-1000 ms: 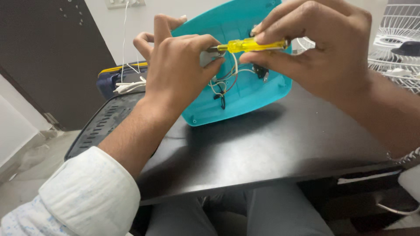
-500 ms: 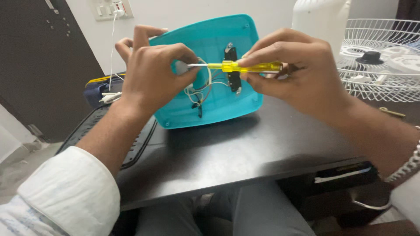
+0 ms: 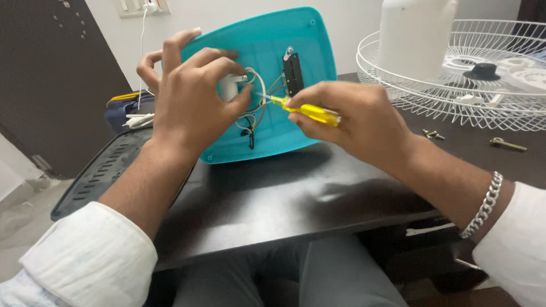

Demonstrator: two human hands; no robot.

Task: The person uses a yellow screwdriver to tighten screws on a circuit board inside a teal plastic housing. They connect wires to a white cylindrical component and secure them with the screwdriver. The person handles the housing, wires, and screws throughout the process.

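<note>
A turquoise plastic cover (image 3: 310, 51) stands tilted on its lower edge on the dark table (image 3: 296, 193), its inner side facing me with wires and a black switch block (image 3: 293, 74). My left hand (image 3: 190, 102) grips the cover's left edge, fingers pressed on a small white part (image 3: 229, 86) among the wires. My right hand (image 3: 355, 122) holds a yellow-handled screwdriver (image 3: 310, 111), whose tip points left into the wires beside the white part.
A white wire fan guard (image 3: 455, 108) lies at the right with a white fan body (image 3: 418, 34) and a black cap on it. Loose screws (image 3: 432, 134) and a brass piece (image 3: 506, 144) lie near it. A black perforated panel (image 3: 102, 170) and a dark bag sit left.
The view has dropped, so the cover sits lower in frame. My right hand has turned the screwdriver from level across the cover to angled, with its tip now in the wires.
</note>
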